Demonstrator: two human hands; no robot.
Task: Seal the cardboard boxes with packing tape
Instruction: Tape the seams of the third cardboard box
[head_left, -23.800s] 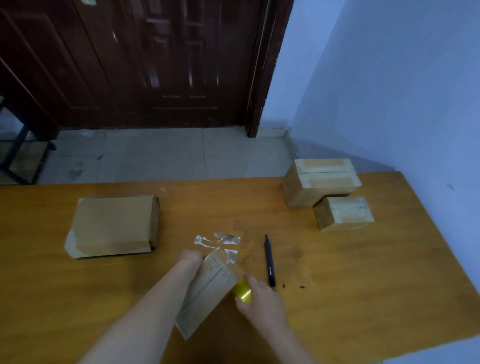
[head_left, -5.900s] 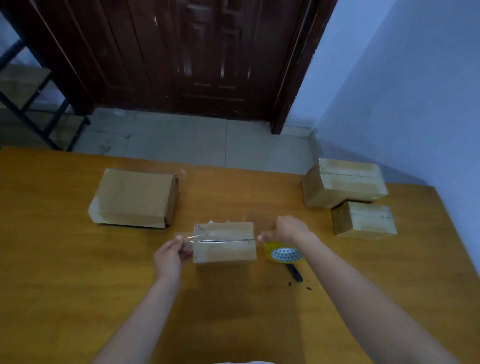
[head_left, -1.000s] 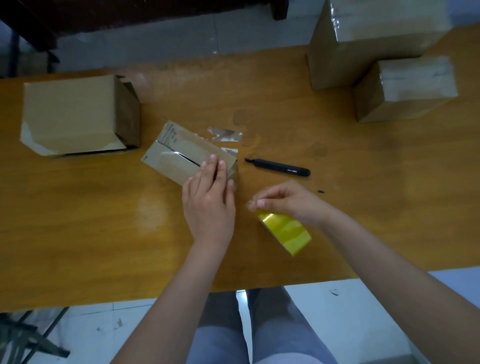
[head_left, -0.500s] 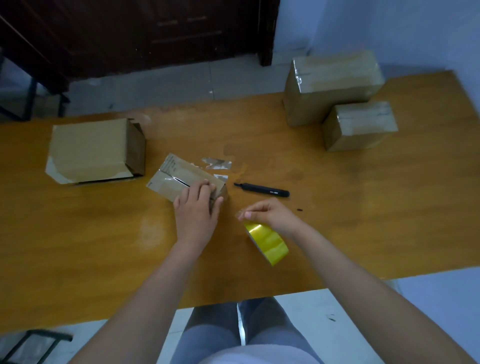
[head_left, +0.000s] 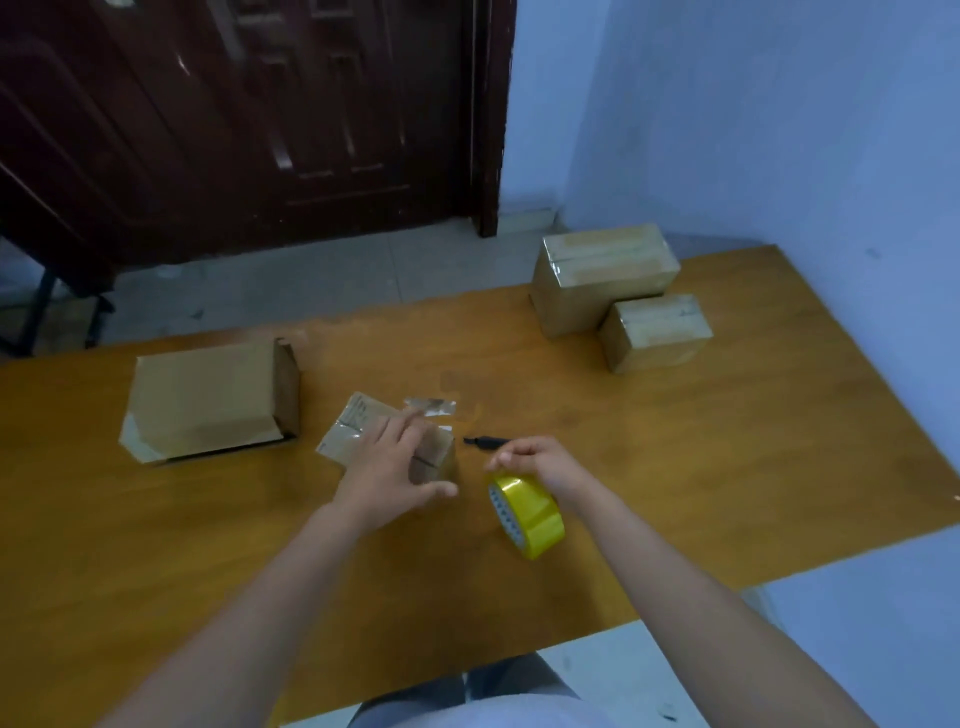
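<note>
While the left hand (head_left: 387, 470) lies flat with straight fingers on the small box (head_left: 363, 434), its long axis runs from far-left to near-right on the table (head_left: 727, 467). Just right, the right hand (head_left: 540, 462) grips the tape roll (head_left: 527, 514), tilted on edge.

head cam | looks forward-down | table (head_left: 727, 467) close below

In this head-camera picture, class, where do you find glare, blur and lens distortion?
Head view: glare streaks the dark door and shines on the yellow tape roll; the left hand on the small box is smeared by motion; the table's far edge bows from the wide lens; the light is dim and bluish.
</note>
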